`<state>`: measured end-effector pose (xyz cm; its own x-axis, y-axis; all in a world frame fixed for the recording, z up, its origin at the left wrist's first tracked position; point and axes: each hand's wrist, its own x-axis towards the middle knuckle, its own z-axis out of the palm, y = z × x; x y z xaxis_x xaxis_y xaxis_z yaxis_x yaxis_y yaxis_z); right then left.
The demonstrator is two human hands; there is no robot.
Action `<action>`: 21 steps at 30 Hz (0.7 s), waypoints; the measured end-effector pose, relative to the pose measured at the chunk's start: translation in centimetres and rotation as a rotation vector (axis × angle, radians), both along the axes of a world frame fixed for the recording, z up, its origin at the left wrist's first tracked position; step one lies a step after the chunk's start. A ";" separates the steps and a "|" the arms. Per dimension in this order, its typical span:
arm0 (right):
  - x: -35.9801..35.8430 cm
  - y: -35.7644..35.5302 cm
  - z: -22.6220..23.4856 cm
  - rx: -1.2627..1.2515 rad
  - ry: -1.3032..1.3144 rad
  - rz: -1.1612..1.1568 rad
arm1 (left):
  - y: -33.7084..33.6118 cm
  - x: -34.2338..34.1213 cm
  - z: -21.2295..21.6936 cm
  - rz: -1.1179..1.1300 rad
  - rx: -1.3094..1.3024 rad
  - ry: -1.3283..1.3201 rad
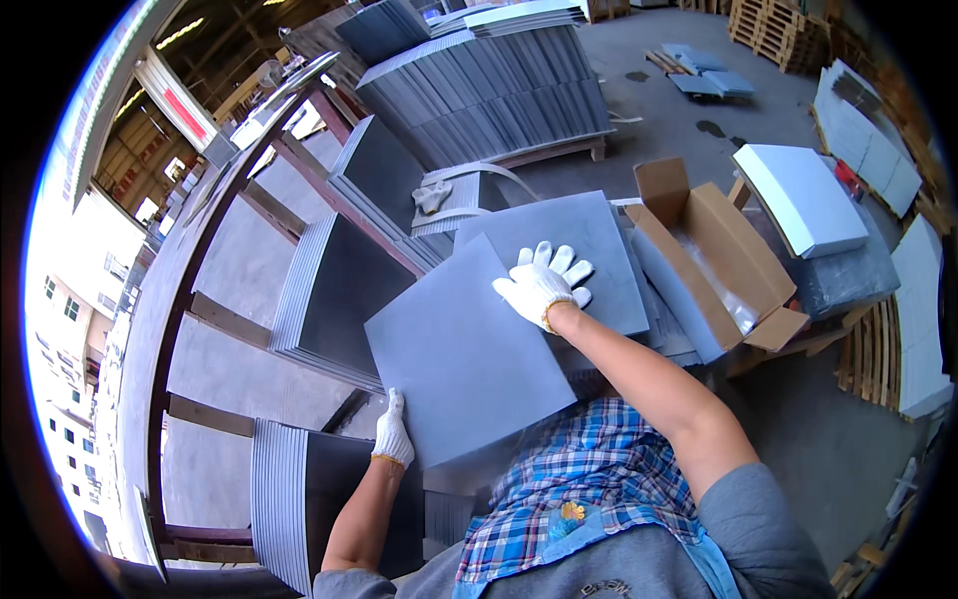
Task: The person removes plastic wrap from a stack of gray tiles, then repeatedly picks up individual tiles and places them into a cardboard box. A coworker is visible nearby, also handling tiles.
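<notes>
A square grey tile (459, 349) lies tilted in front of my body, its right corner overlapping another grey tile (589, 245) behind it. My left hand (393, 435), in a white knitted glove, grips the near left edge of the front tile; the fingers beneath it are hidden. My right hand (546, 285), gloved the same way, lies flat with fingers spread over the tile behind, its thumb side at the front tile's edge. Beyond, a pale crumpled glove or cloth (431, 198) rests on a strapped stack.
Stacks of grey tiles (334, 290) lean along a metal-and-wood rack (185, 299) at left. A large tile pile (489, 95) stands on a pallet behind. An open cardboard box (733, 240) and a white box (801, 200) sit at right. Wooden pallets (773, 35) are at far right.
</notes>
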<state>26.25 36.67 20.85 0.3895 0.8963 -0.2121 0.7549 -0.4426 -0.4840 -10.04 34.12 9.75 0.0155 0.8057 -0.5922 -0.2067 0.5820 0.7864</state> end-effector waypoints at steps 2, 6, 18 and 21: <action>0.2 0.2 0.2 -0.018 0.014 0.007 | 0.3 0.3 -1.2 0.004 -0.023 -0.040; 0.9 1.7 0.7 0.001 0.037 0.135 | 0.0 1.1 -2.2 0.043 -0.005 -0.060; 5.7 -3.9 -4.1 0.538 -0.443 0.473 | 0.5 0.9 0.2 0.000 -0.051 0.035; 8.3 -4.6 -4.2 0.334 -0.480 0.180 | 0.5 1.3 1.7 -0.015 -0.088 0.073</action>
